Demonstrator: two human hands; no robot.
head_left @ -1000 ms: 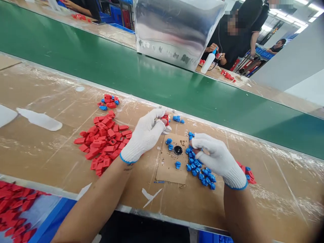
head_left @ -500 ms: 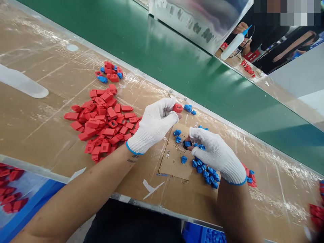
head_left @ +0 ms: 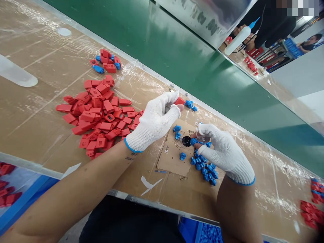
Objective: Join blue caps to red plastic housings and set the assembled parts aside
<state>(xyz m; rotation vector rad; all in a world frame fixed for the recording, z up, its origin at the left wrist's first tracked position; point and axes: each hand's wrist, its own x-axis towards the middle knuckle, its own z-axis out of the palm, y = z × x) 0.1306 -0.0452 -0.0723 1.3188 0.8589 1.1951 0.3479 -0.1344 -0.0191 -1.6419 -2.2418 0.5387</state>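
Observation:
My left hand [head_left: 162, 116], in a white glove with bare fingertips, pinches a small red plastic piece [head_left: 180, 101] above the work surface. In my right hand [head_left: 220, 148], gloved the same way, a blue plastic piece [head_left: 193, 141] sits between thumb and fingers. It is just right of a small round black dish [head_left: 186, 141] on a cardboard sheet [head_left: 172, 162]. Several loose blue pieces [head_left: 182, 156] lie on that cardboard. More blue pieces [head_left: 209, 173] are heaped under and in front of my right hand.
A large heap of red pieces [head_left: 96, 118] spreads left of my left hand. Behind it lies a small mixed red and blue cluster [head_left: 107, 62]. A green strip [head_left: 126, 44] runs beyond the table edge. Across it, a person's hand [head_left: 249, 42] is near a white bottle [head_left: 238, 40].
My right hand has shifted right with the blue piece, from over the black dish to beside it. The red piece in my left hand has turned. The camera view has shifted slightly.

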